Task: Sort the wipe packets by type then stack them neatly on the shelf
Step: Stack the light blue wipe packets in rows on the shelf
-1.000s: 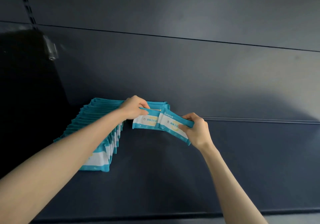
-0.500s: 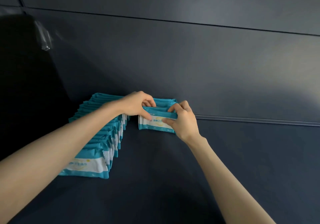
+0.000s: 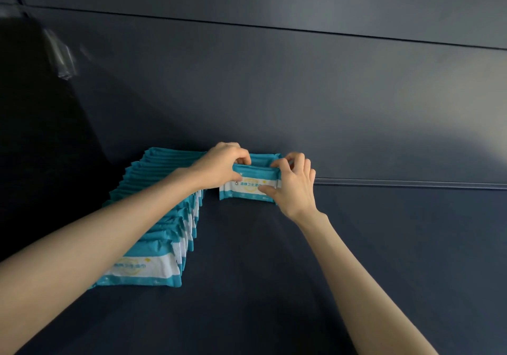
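Pinching the standing wipe packets [image 3: 248, 188] at each end, left hand [image 3: 222, 166] and right hand [image 3: 295, 188] could tip them forward on letting go

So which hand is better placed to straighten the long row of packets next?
Probably the left hand: its arm lies over the long row, while the right hand holds the small stack beside it.

front pkt [image 3: 247, 191] label "酒精卫生湿巾", "10" below
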Action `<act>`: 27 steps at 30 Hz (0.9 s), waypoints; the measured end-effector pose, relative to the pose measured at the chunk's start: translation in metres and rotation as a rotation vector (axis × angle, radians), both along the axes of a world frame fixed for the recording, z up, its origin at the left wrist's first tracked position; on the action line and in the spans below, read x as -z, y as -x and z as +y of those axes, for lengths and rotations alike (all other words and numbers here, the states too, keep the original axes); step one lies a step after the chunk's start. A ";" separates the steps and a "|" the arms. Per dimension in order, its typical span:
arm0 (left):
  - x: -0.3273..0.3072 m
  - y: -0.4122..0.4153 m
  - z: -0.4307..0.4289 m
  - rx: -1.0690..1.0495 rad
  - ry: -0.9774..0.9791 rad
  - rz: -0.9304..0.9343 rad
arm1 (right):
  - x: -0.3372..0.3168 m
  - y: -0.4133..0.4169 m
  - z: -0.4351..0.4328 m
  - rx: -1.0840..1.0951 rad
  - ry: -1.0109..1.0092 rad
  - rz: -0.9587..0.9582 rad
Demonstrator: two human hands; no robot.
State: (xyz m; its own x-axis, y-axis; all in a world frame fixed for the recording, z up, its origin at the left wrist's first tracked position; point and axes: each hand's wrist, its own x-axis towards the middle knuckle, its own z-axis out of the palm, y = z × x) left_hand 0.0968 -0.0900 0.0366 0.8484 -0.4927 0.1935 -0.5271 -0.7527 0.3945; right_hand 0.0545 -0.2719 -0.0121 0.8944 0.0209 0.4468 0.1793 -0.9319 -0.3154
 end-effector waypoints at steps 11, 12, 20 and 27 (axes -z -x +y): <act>-0.003 -0.005 0.012 -0.020 -0.404 -0.269 | 0.000 -0.007 0.006 0.011 0.021 0.055; -0.002 -0.006 0.011 -0.015 -0.422 -0.288 | 0.000 -0.006 0.005 0.007 0.021 0.075; 0.001 -0.005 0.009 0.014 -0.473 -0.361 | 0.005 -0.007 0.003 -0.024 0.006 0.097; -0.001 -0.004 0.004 0.025 -0.538 -0.427 | 0.006 -0.011 0.002 -0.026 0.077 0.017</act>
State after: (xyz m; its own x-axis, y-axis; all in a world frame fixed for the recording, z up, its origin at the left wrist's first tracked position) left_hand 0.1005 -0.0860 0.0377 0.7396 -0.6320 0.2316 -0.5728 -0.7716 -0.2765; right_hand 0.0652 -0.2696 -0.0186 0.9005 0.0783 0.4278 0.1993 -0.9486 -0.2459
